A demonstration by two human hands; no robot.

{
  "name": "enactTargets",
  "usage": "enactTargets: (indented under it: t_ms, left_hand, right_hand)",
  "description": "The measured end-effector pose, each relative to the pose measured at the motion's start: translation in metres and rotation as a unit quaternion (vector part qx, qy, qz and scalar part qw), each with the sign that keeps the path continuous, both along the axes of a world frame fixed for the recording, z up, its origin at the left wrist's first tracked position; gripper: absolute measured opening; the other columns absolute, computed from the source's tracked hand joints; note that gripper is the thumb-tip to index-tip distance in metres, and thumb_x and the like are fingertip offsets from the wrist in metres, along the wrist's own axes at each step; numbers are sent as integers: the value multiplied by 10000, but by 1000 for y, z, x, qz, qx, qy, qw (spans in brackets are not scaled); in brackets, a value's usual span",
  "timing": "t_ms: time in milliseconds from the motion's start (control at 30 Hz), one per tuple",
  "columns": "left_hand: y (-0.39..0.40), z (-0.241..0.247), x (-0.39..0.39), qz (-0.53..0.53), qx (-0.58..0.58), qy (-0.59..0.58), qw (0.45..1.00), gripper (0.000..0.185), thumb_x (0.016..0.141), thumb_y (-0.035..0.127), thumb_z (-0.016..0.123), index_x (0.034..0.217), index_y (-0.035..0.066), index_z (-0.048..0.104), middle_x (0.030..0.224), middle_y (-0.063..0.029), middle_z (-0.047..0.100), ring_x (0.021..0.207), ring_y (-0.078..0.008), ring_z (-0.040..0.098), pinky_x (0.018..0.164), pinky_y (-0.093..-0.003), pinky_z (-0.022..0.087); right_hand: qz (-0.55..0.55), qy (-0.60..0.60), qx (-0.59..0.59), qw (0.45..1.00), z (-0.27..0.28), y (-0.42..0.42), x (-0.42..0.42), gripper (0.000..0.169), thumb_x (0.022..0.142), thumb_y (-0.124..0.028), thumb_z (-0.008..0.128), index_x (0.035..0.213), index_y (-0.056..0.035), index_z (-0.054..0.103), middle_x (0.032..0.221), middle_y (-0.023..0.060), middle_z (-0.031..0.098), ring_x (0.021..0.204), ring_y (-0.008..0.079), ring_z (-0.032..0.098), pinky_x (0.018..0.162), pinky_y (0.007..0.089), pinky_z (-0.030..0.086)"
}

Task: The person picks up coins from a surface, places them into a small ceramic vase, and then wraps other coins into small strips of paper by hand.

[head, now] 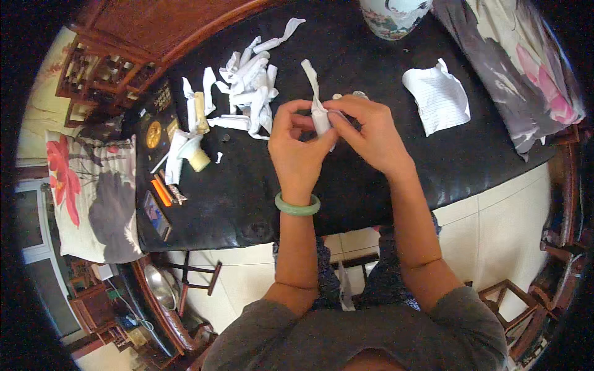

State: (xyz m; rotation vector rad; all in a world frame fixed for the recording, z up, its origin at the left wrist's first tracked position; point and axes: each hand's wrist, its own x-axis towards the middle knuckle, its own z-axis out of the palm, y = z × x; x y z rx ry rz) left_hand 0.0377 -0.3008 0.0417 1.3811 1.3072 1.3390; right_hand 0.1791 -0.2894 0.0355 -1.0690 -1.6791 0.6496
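Note:
Between my two hands is a small white paper roll (pixel 321 121), its twisted tail pointing away from me. My left hand (pixel 297 148), with a green bangle on the wrist, grips the roll from the left. The thumb and fingers of my right hand (pixel 371 132) pinch its right side. Small pale round items (pixel 359 94) show partly behind my right hand; what they are I cannot tell. Several similar paper-wrapped rolls (pixel 248 81) with twisted ends lie heaped beyond my left hand. To the right rests a curled sheet of lined paper (pixel 438 99).
All this lies on a black padded seat (pixel 371 204) with a carved wooden back (pixel 139 28). Floral cushions (pixel 95 199) (pixel 519 69) flank it. A painted ceramic vessel (pixel 394 18) stands at the far side. Left are a pale plastic fitting (pixel 197 155), an orange stick (pixel 161 192) and a flat rectangular object (pixel 157 215).

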Motion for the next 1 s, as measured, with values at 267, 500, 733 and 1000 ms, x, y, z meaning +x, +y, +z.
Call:
enactTargets:
  t_ms: [267, 500, 733, 1000]
  left_hand:
    - [-3, 7, -7, -90, -29, -29, 995, 435, 699, -56, 771, 1082, 1, 572, 845, -47, 612, 787, -95, 612, 656, -222, 546]
    - [0, 1, -6, -37, -13, -8, 999, 431, 691, -51, 783, 1074, -6, 591, 825, -52, 639, 751, -102, 626, 635, -225, 532]
    - [-2, 0, 0, 59, 17, 134, 989, 330, 687, 10, 784, 989, 17, 650, 765, -60, 634, 714, -105, 621, 594, -247, 545]
    - [-3, 0, 0, 30, 25, 133, 990, 345, 684, 12, 791, 1005, 16, 664, 764, -51, 641, 693, -100, 621, 589, -246, 540]
  right_hand:
    - [-1, 3, -6, 1000, -1, 0, 5, 138, 797, -140, 650, 882, -32, 661, 816, 116, 676, 727, 274, 660, 662, 362, 510]
    - [-47, 65, -7, 997, -3, 2, -1, 156, 792, -124, 657, 922, -36, 647, 897, 124, 657, 794, 253, 653, 710, 334, 514]
    - [-63, -34, 131, 989, -9, 4, -6, 181, 731, -117, 727, 887, -63, 651, 887, 98, 663, 817, 292, 646, 722, 371, 514]
    - [-83, -8, 93, 992, -7, 2, -4, 124, 721, -101, 723, 813, -59, 650, 795, 93, 664, 747, 275, 654, 687, 369, 519]
